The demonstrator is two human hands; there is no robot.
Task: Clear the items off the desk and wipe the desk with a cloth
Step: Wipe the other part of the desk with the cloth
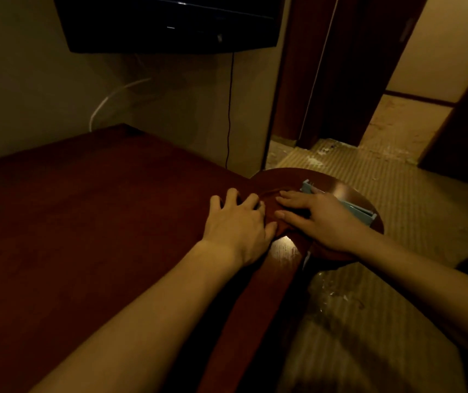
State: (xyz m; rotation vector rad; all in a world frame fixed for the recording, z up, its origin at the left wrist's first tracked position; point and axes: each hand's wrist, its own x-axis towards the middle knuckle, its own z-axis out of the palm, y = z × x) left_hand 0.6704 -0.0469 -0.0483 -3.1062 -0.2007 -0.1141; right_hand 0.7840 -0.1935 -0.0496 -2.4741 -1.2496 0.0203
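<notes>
Both hands flat, fingers spread, nothing clenched: left hand (237, 219) and right hand (316, 219) pressing the dark cloth (269, 207) onto the desk (85, 222), probably folding it for wiping.

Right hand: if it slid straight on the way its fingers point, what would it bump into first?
Probably the left hand. The right hand lies flat on the dark cloth, fingers pointing left, their tips close together.

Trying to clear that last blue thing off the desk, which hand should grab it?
Right. The right hand already lies beside the blue holder; the left hand is farther away on the dark cloth.
</notes>
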